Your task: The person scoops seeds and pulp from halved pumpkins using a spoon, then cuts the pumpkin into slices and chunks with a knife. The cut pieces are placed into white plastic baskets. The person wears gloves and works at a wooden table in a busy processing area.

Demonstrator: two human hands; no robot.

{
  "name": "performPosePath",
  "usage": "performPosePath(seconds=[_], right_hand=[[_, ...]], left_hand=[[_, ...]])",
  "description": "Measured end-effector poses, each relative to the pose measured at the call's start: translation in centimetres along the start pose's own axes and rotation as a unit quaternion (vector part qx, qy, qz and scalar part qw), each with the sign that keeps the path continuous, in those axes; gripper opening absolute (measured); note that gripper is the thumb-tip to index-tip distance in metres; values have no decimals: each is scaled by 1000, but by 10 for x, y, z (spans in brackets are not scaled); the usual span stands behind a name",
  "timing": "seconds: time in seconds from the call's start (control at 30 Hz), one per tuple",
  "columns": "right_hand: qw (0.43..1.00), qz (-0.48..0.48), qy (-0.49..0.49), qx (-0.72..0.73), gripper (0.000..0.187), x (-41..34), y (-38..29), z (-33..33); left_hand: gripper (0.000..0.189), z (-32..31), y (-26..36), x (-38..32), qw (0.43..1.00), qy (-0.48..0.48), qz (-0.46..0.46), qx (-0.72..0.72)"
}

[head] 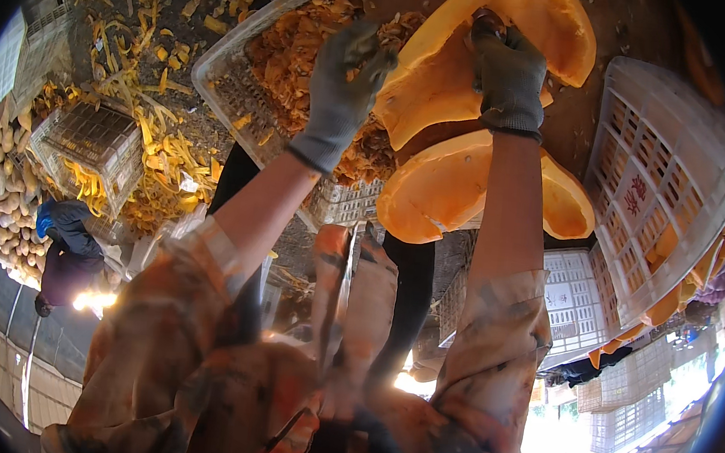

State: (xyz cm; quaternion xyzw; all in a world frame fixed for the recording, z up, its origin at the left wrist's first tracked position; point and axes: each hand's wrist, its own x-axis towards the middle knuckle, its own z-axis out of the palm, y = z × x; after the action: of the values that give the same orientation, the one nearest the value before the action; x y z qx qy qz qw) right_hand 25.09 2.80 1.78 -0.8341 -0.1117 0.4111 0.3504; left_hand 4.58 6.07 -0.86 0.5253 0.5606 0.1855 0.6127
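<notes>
My right hand [508,71], in a grey knit glove, is closed on a small tool with a rounded, dark shiny end [489,23]. It is over the hollow of a large orange pumpkin piece [438,97]. My left hand [349,83], gloved alike, has bent fingers beside that piece's left edge; whether they pinch anything is unclear. Under the left hand stands a plastic crate [220,78] heaped with stringy pumpkin pulp [286,58]. Nearer my body lie more hollowed pumpkin pieces [434,187], partly hidden by my right forearm.
To the right, a tilted white plastic crate [649,167] stands near orange pumpkin pieces [662,308]. Peel strips [168,158] litter the floor at left, around another crate [88,144]. Beyond are a pile of whole pumpkins [0,195] and a bent-over person [72,253].
</notes>
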Motion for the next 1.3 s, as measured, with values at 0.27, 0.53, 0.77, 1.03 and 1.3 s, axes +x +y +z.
performPosePath(seconds=[0.27, 0.53, 0.77, 1.03, 1.3], right_hand=[[984, 88, -31, 151, 16, -49, -28, 47], [993, -114, 28, -23, 12, -52, 27, 69], [963, -180, 97, -174, 5, -42, -3, 57], [970, -174, 59, -158, 11, -112, -15, 83], [917, -223, 112, -311, 17, -71, -24, 89]], left_hand=[[61, -40, -24, -32, 961, -67, -216, -159], [58, -54, -70, -46, 884, 32, -254, -391], [47, -54, -42, -24, 906, -15, -246, -345], [41, -41, -30, -16, 902, 3, -275, -334], [34, -33, -29, -6, 916, -14, -282, -286]])
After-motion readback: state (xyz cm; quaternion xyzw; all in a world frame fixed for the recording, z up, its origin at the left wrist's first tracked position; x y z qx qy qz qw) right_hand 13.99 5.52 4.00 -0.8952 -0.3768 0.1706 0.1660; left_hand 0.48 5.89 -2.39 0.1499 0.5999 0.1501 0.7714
